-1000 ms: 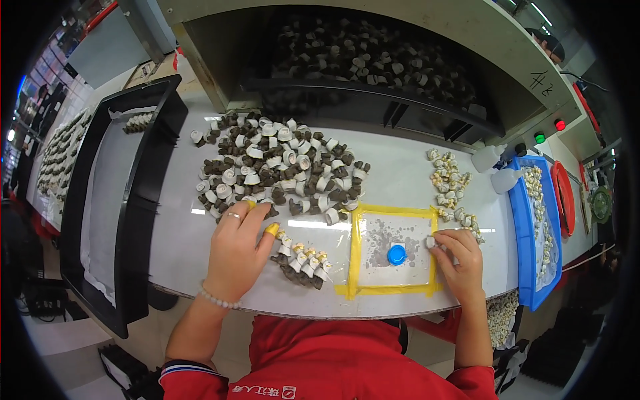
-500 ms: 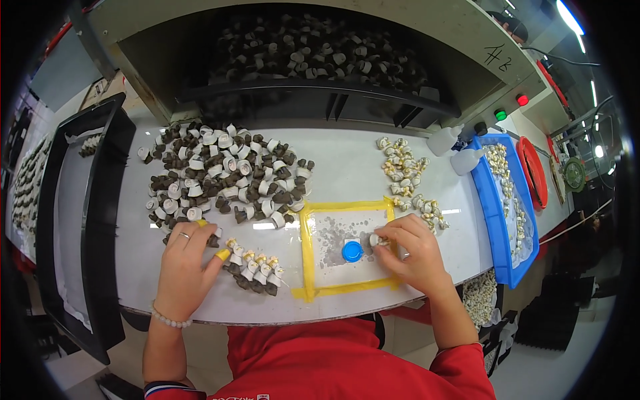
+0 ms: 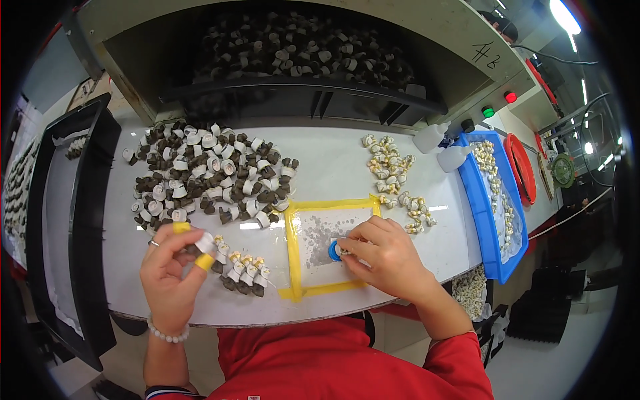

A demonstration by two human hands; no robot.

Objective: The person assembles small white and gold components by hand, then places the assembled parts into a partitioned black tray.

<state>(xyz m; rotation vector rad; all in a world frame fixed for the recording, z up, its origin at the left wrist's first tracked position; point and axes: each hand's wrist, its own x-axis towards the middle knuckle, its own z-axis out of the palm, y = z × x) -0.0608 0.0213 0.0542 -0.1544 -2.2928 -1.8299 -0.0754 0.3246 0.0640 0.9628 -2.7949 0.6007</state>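
Note:
My left hand [image 3: 167, 277], with yellow covers on its thumb and forefinger, pinches a small white-and-dark-brown figurine body [image 3: 204, 243] above the table. Beside it stands a short row of figurines [image 3: 244, 275] with dark bases, white middles and pale gold-touched tops. My right hand [image 3: 392, 259] is closed in a pinch on a small whitish figurine top [image 3: 343, 251], partly hidden by the fingers. That piece is at the round blue cap [image 3: 332, 252], which lies inside a yellow-taped square [image 3: 293, 263] on the table; whether they touch I cannot tell.
A large heap of brown-and-white bodies [image 3: 213, 167] lies behind my left hand. Loose gold-and-white tops [image 3: 390, 170] lie behind my right. A black tray [image 3: 100, 220] flanks the left; white bottles [image 3: 453, 159] and a blue tray [image 3: 493, 257] flank the right. A shelf bin [image 3: 300, 83] overhangs the back.
My right hand has moved left, bringing its piece to the blue cap. My left hand has lifted a body off the table beside the row. The whole view has shifted slightly.

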